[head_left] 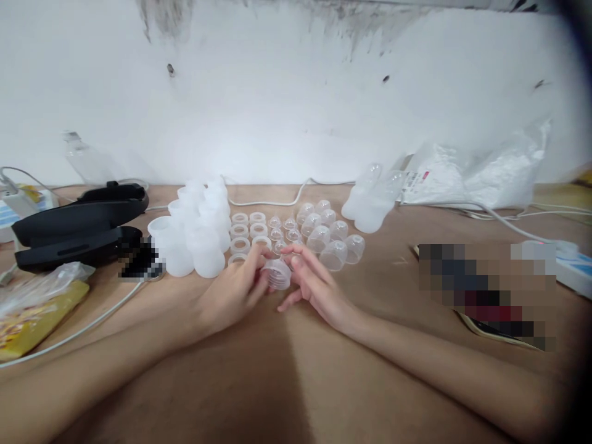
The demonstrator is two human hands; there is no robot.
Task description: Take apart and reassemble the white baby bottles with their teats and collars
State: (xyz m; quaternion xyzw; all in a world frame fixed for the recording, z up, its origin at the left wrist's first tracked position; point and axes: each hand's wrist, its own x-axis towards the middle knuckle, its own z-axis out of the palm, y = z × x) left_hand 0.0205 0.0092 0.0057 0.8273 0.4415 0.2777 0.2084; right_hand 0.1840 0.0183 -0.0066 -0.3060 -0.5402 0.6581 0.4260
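Note:
A translucent ring collar (277, 275) is held between my two hands, tilted, with its ribbed side showing. My left hand (240, 280) grips its left side. At its right edge, the thumb and index finger of my right hand (319, 285) close on the collar's upper part, the lower fingers spread apart. Just beyond my hands lie rows of flat white rings (239, 230) and small clear nipples (276, 234). Clear domed caps (319, 238) stand in rows to the right of these. White bottles (208, 250) stand grouped at the left.
More bottles (369, 206) with clear caps stand at the back right, beside a white plastic bag (481, 169). A black case (83, 216) and a yellow bag (44, 314) lie left. A phone (499, 339) lies right. A white cable (272, 203) runs along the wall.

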